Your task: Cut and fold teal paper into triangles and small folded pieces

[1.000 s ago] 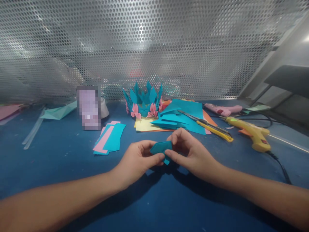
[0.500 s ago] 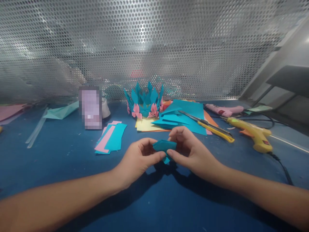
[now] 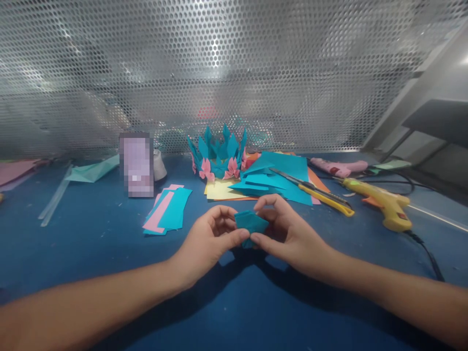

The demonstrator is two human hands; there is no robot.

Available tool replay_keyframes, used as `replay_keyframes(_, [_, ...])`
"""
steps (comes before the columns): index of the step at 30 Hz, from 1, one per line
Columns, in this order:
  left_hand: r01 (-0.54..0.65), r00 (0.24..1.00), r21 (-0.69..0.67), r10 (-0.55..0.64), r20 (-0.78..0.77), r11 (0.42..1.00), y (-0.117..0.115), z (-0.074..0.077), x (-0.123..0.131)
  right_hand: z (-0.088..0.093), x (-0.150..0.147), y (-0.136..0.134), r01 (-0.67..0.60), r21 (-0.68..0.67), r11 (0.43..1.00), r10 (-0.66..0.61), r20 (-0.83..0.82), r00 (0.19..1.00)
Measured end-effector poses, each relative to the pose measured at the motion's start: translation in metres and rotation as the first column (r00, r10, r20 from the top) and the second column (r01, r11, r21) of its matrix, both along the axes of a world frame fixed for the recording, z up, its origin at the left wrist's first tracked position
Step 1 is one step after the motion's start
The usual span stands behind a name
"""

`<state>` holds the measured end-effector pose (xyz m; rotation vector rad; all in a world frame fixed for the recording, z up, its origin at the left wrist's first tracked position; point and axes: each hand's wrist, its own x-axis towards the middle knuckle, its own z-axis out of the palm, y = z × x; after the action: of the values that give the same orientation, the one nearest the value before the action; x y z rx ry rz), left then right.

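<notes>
A small piece of folded blue paper (image 3: 251,222) is held just above the table between my two hands. My left hand (image 3: 219,229) pinches its lower left side, thumb in front and fingers curled behind. On the other side my right hand (image 3: 283,226) grips the lower right edge with the thumb, its index finger at the upper right corner. The fingers behind the paper are partly hidden. Beyond the hands stands a blue paper crown (image 3: 219,153) with pink paper bows around its base.
Left of the hands lie blue and pink paper strips (image 3: 170,209), with a blurred phone-like block (image 3: 137,165) and a white spool (image 3: 160,165) behind. To the right are blue sheets (image 3: 285,170), a yellow utility knife (image 3: 325,199) and a yellow glue gun (image 3: 387,202). A perforated metal panel (image 3: 226,73) rises behind.
The folded blue paper has turned in my hands, so its pointed end now faces right and more of its front shows. Both hands have shifted only slightly.
</notes>
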<state>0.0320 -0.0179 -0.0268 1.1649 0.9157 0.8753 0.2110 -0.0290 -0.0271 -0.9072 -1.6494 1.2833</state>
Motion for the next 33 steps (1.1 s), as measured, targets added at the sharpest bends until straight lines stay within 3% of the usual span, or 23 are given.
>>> replay_keyframes(5, [0.09, 0.996, 0.038, -0.089, -0.025, 0.995, 0.0015, -0.0022, -0.0017, 0.0012, 0.0, 0.0013, 0.044, 0.039, 0.998, -0.043, -0.037, 0.998])
replay_keyframes(14, [0.085, 0.996, 0.034, -0.084, -0.019, 0.996, 0.0021, -0.0017, -0.0015, -0.0026, 0.0018, 0.0004, 0.031, 0.059, 0.998, -0.036, 0.089, 0.995])
replay_keyframes(21, [0.148, 0.988, 0.062, -0.144, -0.062, 0.987, 0.0044, 0.0006, -0.0017, -0.0004, -0.0001, 0.0021, 0.021, 0.017, 1.0, -0.022, 0.032, 0.999])
replay_keyframes(27, [0.058, 0.998, 0.031, -0.057, -0.041, 0.998, 0.0044, 0.0026, 0.0002, -0.0018, 0.002, 0.0026, 0.063, 0.262, 0.963, -0.115, 0.185, 0.976])
replay_keyframes(30, [0.099, 0.993, -0.008, -0.099, -0.066, 0.995, 0.0042, 0.0029, 0.0003, -0.0022, 0.0042, 0.0042, 0.088, 0.409, 0.908, -0.193, 0.224, 0.955])
replay_keyframes(33, [0.117, 0.986, 0.017, -0.114, -0.124, 0.993, 0.0039, 0.0038, 0.0007, -0.0016, 0.0053, 0.0056, 0.11, 0.475, 0.873, -0.236, 0.214, 0.948])
